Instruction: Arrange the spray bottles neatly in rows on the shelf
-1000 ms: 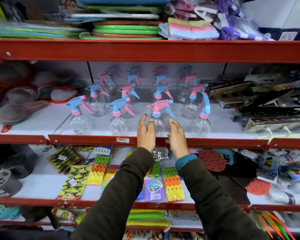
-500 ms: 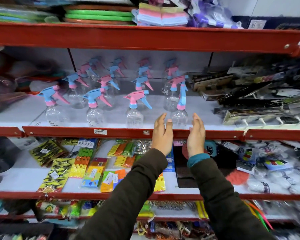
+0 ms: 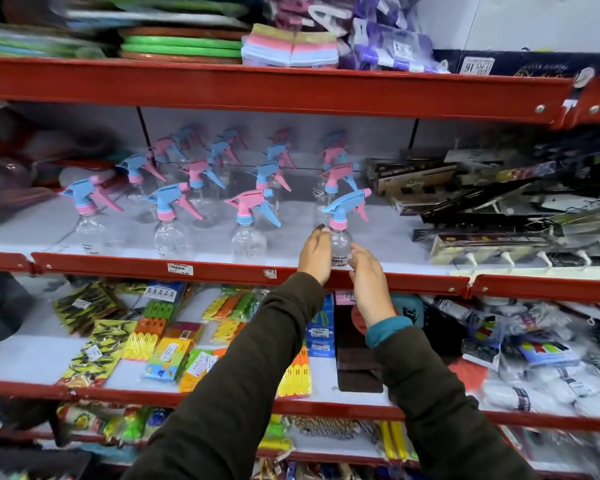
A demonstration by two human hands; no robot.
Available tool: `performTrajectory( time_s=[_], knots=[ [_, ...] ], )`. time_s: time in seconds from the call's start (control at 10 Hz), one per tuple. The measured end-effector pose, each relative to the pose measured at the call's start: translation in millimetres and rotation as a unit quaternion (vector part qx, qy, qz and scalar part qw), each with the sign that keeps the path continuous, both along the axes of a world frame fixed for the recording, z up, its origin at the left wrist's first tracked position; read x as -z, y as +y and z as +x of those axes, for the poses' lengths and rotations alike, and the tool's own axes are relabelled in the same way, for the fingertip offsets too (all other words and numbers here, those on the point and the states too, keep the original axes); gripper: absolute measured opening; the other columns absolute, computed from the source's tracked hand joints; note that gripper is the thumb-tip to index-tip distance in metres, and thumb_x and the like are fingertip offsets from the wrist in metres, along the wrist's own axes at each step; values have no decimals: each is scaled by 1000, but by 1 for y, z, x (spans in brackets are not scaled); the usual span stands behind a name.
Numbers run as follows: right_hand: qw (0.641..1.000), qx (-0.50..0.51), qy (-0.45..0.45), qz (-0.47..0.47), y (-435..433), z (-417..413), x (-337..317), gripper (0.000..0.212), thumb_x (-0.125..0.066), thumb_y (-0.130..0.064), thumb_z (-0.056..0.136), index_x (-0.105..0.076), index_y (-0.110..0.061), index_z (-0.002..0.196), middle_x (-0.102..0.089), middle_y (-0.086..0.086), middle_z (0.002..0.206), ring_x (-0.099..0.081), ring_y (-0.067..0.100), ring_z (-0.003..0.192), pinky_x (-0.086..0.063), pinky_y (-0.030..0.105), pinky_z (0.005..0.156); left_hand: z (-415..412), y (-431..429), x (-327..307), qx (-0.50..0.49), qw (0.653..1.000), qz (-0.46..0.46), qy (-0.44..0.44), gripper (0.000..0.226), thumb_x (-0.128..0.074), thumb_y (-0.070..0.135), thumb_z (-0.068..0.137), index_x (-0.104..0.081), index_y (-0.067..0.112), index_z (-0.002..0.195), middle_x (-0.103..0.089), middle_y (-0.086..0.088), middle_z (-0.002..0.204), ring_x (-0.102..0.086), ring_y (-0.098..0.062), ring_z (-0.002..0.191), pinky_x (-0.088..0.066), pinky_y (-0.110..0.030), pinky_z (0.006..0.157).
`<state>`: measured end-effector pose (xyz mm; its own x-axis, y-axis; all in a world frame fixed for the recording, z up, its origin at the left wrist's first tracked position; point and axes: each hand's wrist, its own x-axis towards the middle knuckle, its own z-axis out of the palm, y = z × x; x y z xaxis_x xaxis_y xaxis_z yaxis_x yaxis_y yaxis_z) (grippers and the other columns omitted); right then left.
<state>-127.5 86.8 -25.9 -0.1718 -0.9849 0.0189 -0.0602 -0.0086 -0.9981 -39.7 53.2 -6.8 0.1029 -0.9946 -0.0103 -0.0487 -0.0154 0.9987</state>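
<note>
Both hands cup the front right spray bottle (image 3: pixel 340 237) at the shelf (image 3: pixel 222 271) edge: the left hand (image 3: pixel 315 255) presses its open palm on one side, the right hand (image 3: pixel 368 282) loosely curled on the other. More spray bottles (image 3: pixel 246 220) stand in rows left of and behind the hands.

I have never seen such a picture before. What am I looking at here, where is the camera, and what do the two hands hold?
No machine here: a person wears a camera on the head, looking forward and down at their own arms. The left hand and right hand cup the front-right spray bottle, clear with a blue trigger head, from both sides. It stands on the white shelf with a red front edge, ending a front row of four; more bottles stand in rows behind. Dark boxed goods lie to the right.
</note>
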Motion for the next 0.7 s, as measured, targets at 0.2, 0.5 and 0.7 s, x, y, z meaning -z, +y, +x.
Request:
performTrajectory(
  time_s=[0.2, 0.5, 0.7],
  knots=[
    [1000, 4, 5, -9, -15, -7, -8, 54, -39, -40, 100, -49, -18, 148, -45, 6, 160, -41, 22, 149, -26, 39, 128, -2, 15, -7, -82, 995, -54, 9, 46, -30, 29, 103, -38, 13, 145, -35, -4, 154, -31, -17, 143, -19, -31, 120],
    [1000, -10, -11, 1, -23, -2, -4, 49, -39, -31, 104, -48, -17, 149, -47, 6, 160, -44, 22, 147, -31, 45, 127, -3, 12, -4, -37, 998, -39, -22, 44, -29, 24, 103, -41, 8, 142, -37, -9, 152, -34, -19, 141, -20, -30, 120],
    [1000, 3, 1, -10, -23, -5, 1, 47, -37, -28, 106, -46, -19, 151, -44, 5, 162, -41, 22, 150, -30, 41, 127, 0, 13, -2, -19, 998, -44, -36, 47, -29, 28, 103, -34, 12, 147, -30, -5, 157, -28, -17, 144, -17, -31, 121]
  ],
)
